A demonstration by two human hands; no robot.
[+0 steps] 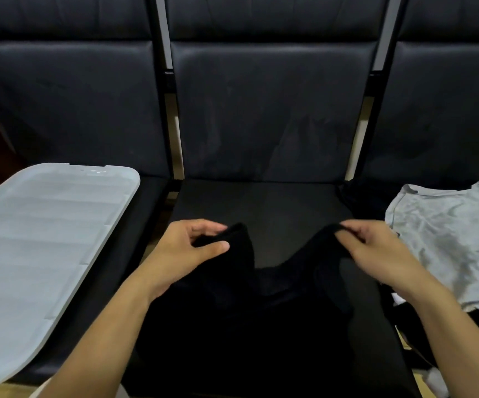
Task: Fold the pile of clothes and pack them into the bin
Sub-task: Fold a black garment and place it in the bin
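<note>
Dark padded seats [261, 196] in a row serve as the work surface. Left hand [192, 248] and right hand [376, 248] each pinch a top corner of a black fabric garment [247, 311] on the middle seat. Risk: black-on-black hides edges, skewing the fold. Translucent plastic lid [45, 239] lies left, grey T-shirt [448, 239] right.

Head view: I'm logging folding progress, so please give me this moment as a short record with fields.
surface: black padded chair seat
garment in hand: black sleeveless top, held up by its two shoulder straps
left hand: pinches the left strap
right hand: pinches the right strap
waiting: grey cotton T-shirt, crumpled on the seat to the right
to the left: translucent white plastic lid, lying flat
</note>
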